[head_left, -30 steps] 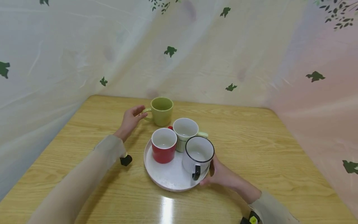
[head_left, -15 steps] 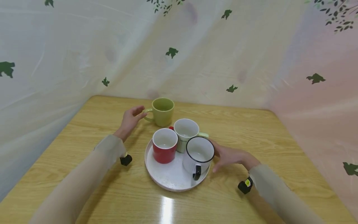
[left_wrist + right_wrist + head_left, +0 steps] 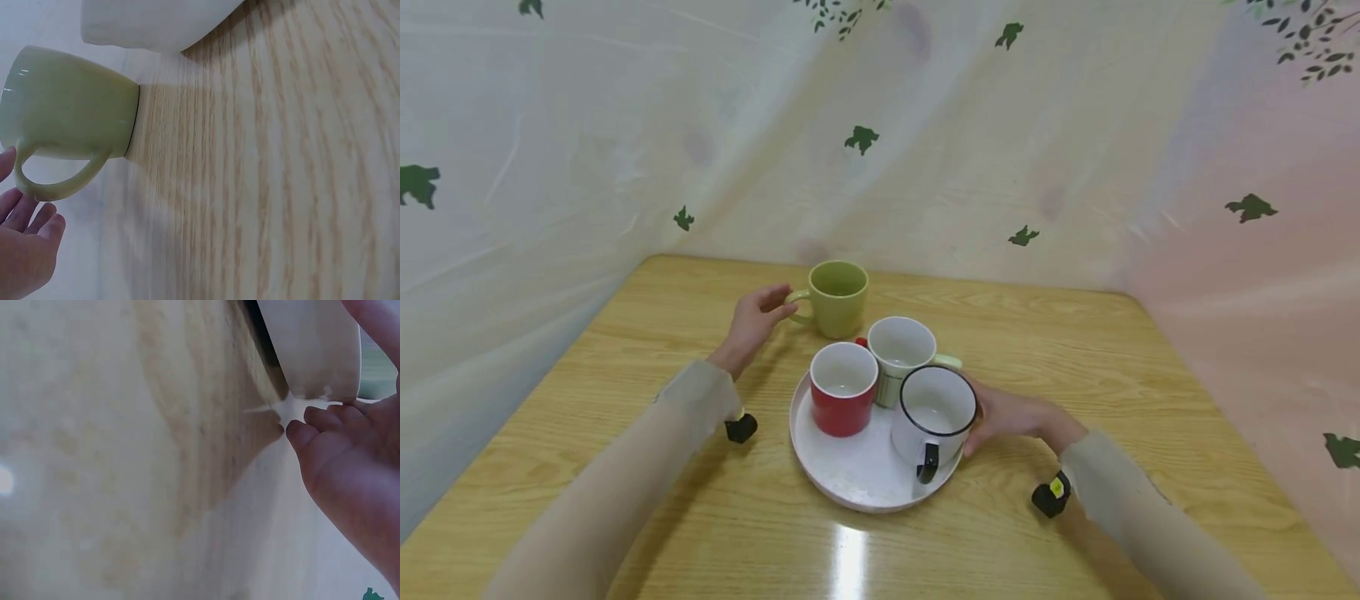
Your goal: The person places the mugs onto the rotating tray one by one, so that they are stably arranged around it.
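A green mug stands upright behind the tray, its handle facing left. My left hand is at that handle, thumb and fingertips right at its outer curve, the other fingers relaxed. A round white tray bears a red mug, a pale mug with a light green handle and a white mug with a black rim. My right hand lies at the tray's right side, thumb and fingers spread beside the white mug. Its fingertips are close to the tray's wall.
The wooden table extends to both sides and in front of the tray. A pale cloth with green leaf shapes hangs behind the table and along its sides.
My right hand has shifted from the tray's front right edge back to its right side, then slightly closer to the white mug. My left hand stays at the green mug's handle.
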The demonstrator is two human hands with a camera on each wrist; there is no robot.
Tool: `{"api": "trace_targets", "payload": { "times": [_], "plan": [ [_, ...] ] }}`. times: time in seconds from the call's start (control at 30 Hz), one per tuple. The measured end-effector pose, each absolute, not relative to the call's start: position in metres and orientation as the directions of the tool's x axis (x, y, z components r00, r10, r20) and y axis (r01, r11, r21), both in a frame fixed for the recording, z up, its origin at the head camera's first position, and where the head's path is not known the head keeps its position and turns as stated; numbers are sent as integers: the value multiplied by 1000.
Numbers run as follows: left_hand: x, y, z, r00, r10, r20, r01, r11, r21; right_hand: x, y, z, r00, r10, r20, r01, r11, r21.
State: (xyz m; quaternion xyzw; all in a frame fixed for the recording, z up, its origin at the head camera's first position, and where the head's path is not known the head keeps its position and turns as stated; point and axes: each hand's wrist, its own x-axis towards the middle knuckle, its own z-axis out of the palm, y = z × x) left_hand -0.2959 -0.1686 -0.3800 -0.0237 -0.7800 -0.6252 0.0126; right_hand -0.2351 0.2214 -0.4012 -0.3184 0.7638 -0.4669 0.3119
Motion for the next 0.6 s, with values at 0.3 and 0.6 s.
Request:
{"api": "trace_targets", "payload": {
  "times": [0.3, 0.6],
  "plan": [
    [-302, -164, -385, -997, 23, 76, 80, 246, 966, -210, 218, -408, -661, -743, -107, -163, 281, -946],
    [-304, -160, -385, -997, 8, 79, 78, 264, 961, -188, 211, -406, -750, -644, -150, -105, 339, -935]
  ]
}}
